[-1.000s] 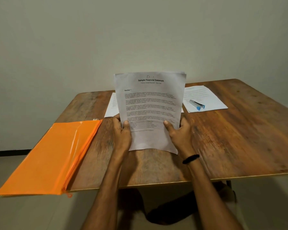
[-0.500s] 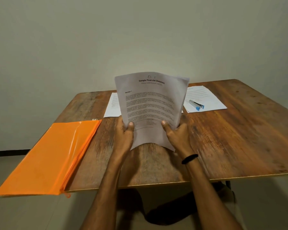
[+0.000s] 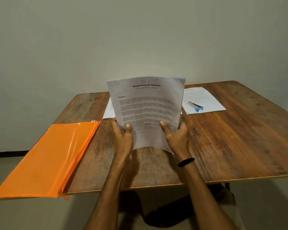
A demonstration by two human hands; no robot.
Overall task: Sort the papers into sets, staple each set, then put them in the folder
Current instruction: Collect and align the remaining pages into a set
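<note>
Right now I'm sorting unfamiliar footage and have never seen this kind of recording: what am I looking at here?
There is no machine. A person wears a camera on the head, so the single picture looks forward and down at their own arms. The left hand and right hand hold a set of papers upright over a wooden table; its top sheet is headed "Sample Financial Statement". On the table lie an orange folder overhanging the left edge, a stapler resting on a printed sheet, and more paper behind the held set.
</note>
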